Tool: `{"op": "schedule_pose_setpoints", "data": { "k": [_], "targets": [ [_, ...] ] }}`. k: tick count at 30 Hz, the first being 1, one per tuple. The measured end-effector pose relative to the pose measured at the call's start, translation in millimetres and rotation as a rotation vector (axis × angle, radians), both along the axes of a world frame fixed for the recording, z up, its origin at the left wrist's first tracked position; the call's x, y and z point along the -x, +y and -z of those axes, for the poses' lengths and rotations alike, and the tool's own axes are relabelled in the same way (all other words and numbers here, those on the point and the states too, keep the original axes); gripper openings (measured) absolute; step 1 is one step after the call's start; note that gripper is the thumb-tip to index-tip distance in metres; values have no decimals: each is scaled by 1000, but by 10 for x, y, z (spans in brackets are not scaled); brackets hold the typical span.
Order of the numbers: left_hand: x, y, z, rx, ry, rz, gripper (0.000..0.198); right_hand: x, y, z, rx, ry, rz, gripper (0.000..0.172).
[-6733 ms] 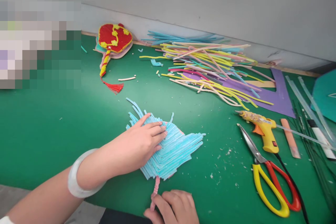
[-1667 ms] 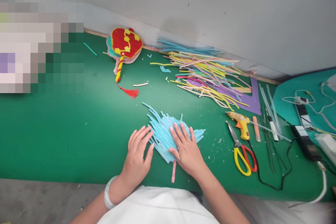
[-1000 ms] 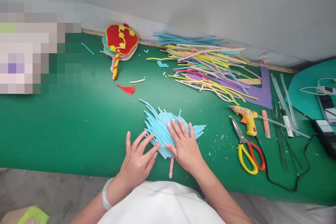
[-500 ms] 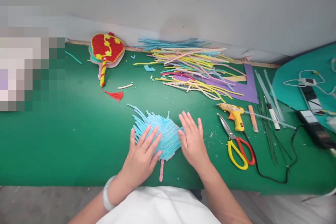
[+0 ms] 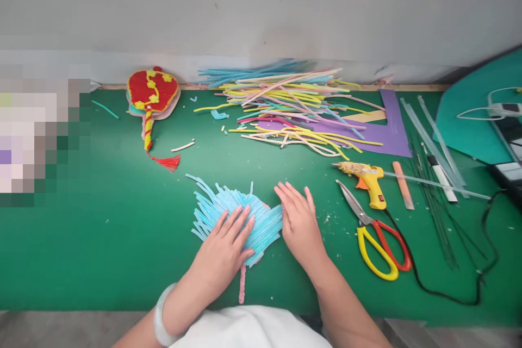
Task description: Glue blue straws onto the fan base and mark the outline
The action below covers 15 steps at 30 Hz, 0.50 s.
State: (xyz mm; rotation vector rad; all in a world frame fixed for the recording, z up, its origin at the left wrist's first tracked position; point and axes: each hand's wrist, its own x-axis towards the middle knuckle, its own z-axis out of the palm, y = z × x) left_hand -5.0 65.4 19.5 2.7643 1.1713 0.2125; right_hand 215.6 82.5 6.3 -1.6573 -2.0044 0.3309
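Note:
A fan-shaped piece covered in light blue pipe cleaners (image 5: 264,234) lies on the green table in front of me. Long loose ends stick out at its left, and a pink twisted handle (image 5: 242,285) points toward me. My left hand (image 5: 222,253) rests flat over its lower left part, fingers stretched and hiding some of the strips. Along the right edge stands my right hand (image 5: 300,225), its fingers extended and its thumb side beside the strip ends. Whether it touches them I cannot tell.
Right of my hands are scissors (image 5: 362,217) and a yellow glue gun (image 5: 373,182) with a black cord. Loose colored pipe cleaners (image 5: 285,92) lie at the back over purple sheet (image 5: 397,125). A red and yellow fan (image 5: 154,89) with a tassel is back left.
My left hand has shifted over the blue strips, uncovering more loose ends at the left. My right hand has turned slightly, its fingers closer together. The camera view has tilted a little.

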Motion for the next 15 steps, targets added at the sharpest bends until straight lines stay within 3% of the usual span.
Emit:
{"op": "schedule_pose_setpoints", "data": {
  "k": [5, 10, 15],
  "targets": [
    [2, 16, -2, -24, 52, 26, 51, 77, -22, -58, -14, 25, -52, 44],
    [-4, 12, 15, -23, 25, 8, 51, 231, 82, -136, 116, 16, -31, 37],
    [8, 15, 43, 10, -21, 2, 55, 312, 208, -84, 186, -12, -67, 33]
  ]
}}
